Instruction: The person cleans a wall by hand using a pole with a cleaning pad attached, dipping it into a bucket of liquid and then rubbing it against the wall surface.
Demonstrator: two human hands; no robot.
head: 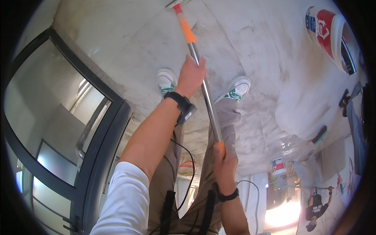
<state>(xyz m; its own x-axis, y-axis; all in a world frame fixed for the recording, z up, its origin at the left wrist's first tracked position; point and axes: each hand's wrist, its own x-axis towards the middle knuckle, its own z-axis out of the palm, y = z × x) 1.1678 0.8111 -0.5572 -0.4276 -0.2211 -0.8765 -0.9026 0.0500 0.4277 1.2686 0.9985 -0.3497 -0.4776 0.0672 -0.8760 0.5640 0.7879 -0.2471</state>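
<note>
A long-handled floor scraper with a steel pole [210, 108], orange grips and a red head runs from the top of the picture down towards my body. Its blade [173, 4] lies on the dusty floor, partly cut off by the top edge. My left hand [192, 73] is closed round the upper pole, just below the upper orange grip. Further down, my right hand [226, 161] wraps the orange grip at the near end. Both wrists wear black bands, and the left one carries a small device. The pole passes between my white shoes.
At left stands a dark-framed glass door [117, 102]. A large plastic bucket [326, 33] is at upper right, with a brush [319, 135], another bucket [278, 165] and a red-marked bucket [187, 165] farther off. People [317, 205] are at right. Black cables hang by my legs.
</note>
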